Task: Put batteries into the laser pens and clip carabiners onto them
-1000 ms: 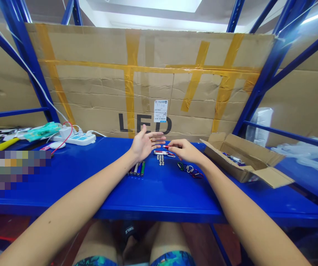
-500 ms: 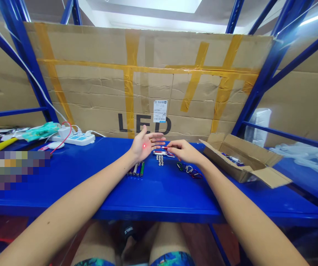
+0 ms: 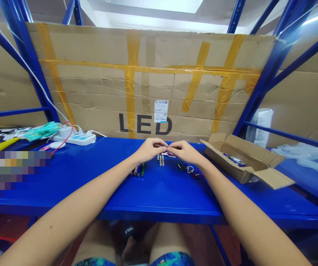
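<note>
My left hand (image 3: 151, 149) and my right hand (image 3: 183, 150) meet at the fingertips above the table, both closed in a pinch. Between them is a slim red laser pointer, almost wholly hidden by the fingers. Just below the hands lies a red and silver pointer with a carabiner (image 3: 170, 155). Small silver button cells (image 3: 162, 160) stand in rows in front of it. A row of several coloured pen-like tubes (image 3: 139, 170) lies under my left wrist, partly covered. Near my right wrist are carabiners (image 3: 190, 169) in green, silver and red.
An open cardboard box (image 3: 225, 164) with metallic blue items stands on the right. A white power strip (image 3: 77, 138) with plugs and cables sits at the back left. A large cardboard sheet (image 3: 100, 96) rises behind the blue table (image 3: 159, 195), between blue shelf posts.
My left hand has turned from an open palm with a red light spot on it to a pinch, meeting my right fingertips at the pointer. The red spot is no longer visible.
</note>
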Demonstrator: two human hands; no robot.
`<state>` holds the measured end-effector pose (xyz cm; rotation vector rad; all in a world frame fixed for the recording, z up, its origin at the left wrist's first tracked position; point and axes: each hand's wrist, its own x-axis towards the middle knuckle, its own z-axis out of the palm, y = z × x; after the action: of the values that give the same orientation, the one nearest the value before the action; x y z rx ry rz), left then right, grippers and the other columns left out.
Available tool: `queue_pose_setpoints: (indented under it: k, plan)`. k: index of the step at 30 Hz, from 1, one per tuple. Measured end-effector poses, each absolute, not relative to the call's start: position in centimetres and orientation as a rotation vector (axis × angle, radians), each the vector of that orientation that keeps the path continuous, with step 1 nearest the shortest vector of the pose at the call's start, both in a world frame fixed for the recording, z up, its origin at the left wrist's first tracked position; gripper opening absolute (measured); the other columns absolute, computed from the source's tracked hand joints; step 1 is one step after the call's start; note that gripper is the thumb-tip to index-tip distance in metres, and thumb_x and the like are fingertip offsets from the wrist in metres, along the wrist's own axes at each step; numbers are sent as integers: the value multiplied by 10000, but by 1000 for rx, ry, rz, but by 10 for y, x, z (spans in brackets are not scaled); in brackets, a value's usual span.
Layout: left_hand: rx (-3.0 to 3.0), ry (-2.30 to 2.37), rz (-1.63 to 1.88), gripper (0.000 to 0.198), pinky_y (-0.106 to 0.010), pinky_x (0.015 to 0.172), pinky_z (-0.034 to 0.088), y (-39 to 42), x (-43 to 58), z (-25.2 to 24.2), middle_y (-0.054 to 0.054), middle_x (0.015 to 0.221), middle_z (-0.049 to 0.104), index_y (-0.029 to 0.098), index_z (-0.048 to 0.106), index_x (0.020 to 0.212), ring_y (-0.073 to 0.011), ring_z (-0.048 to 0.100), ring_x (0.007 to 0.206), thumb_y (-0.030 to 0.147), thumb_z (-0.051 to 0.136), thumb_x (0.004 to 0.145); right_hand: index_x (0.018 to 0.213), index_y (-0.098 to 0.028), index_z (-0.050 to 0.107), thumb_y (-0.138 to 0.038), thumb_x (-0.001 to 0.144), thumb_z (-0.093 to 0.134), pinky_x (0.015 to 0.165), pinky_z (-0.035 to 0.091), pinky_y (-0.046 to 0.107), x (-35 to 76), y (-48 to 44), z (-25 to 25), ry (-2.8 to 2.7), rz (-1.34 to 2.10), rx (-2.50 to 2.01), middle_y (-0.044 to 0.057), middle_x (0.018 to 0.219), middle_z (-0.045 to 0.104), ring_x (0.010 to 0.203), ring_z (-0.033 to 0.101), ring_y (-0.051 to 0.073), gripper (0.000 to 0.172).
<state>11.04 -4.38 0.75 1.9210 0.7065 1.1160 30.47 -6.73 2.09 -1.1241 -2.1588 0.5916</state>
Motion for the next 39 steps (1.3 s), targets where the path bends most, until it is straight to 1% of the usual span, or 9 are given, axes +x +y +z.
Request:
queue_pose_setpoints:
  k: [3, 6, 9, 14, 22, 26, 29, 34, 39]
  plan:
    - [2027, 730, 1141, 153, -405, 765, 484, -42, 109, 6, -88, 854, 703, 185, 737, 824, -227, 632, 788, 302, 675, 747, 907, -136, 704, -401, 847, 565, 589, 341, 271, 309, -63, 20, -2137, 653, -1136, 5, 692, 596, 620, 475, 124, 305]
    - [2124, 829, 1214, 122, -362, 750, 488, -36, 106, 5, -76, 871, 692, 182, 728, 816, -200, 625, 786, 238, 635, 762, 1006, -129, 637, -264, 810, 595, 580, 395, 264, 314, -55, 15, -2032, 793, -1142, 9, 709, 614, 610, 521, 124, 242]
    - [2261, 963, 1241, 129, -310, 729, 482, -31, 105, 4, -44, 856, 678, 179, 707, 827, -159, 606, 760, 155, 592, 774, 936, -155, 569, -128, 780, 563, 566, 435, 247, 318, -44, 7, -1893, 862, -1132, -16, 641, 598, 576, 556, 118, 158]
    - [2445, 1087, 1197, 180, -270, 723, 467, -24, 106, 1, -24, 829, 649, 160, 684, 825, -128, 578, 740, 40, 572, 750, 802, -170, 546, -63, 752, 588, 592, 498, 259, 321, -29, -3, -1769, 817, -1205, -6, 582, 631, 557, 609, 133, 125]
    - [2354, 1101, 1199, 119, -255, 722, 473, -22, 104, 5, -28, 829, 681, 159, 680, 779, -134, 610, 771, 77, 597, 757, 720, -162, 598, -96, 669, 630, 732, 560, 331, 324, -26, -2, -1635, 807, -1073, 33, 662, 695, 685, 691, 186, 89]
    - [2431, 1141, 1155, 144, -256, 699, 446, -19, 103, 4, -23, 797, 693, 163, 683, 800, -137, 594, 749, 82, 569, 767, 739, -161, 606, -147, 676, 641, 751, 559, 339, 324, -26, -4, -1689, 783, -1083, 48, 691, 705, 726, 702, 203, 73]
    - [2516, 1154, 1132, 149, -266, 720, 443, -14, 103, 3, -34, 827, 697, 161, 686, 825, -146, 595, 772, 94, 561, 780, 750, -161, 616, -152, 704, 599, 744, 543, 322, 326, -24, -6, -1777, 657, -1144, 48, 703, 709, 724, 694, 194, 50]
    - [2623, 1161, 1044, 178, -286, 773, 456, 0, 105, 2, -58, 890, 716, 156, 703, 848, -169, 617, 836, 87, 548, 794, 750, -157, 684, -122, 719, 586, 755, 499, 308, 327, -20, -6, -1922, 292, -1350, 58, 775, 725, 777, 666, 197, 109]
    - [2590, 1184, 942, 199, -299, 789, 476, 14, 109, -2, -57, 897, 740, 169, 730, 840, -184, 646, 852, 94, 550, 798, 763, -162, 724, -115, 746, 603, 759, 481, 292, 325, -14, -8, -1968, 201, -1475, 72, 827, 742, 808, 664, 198, 131]
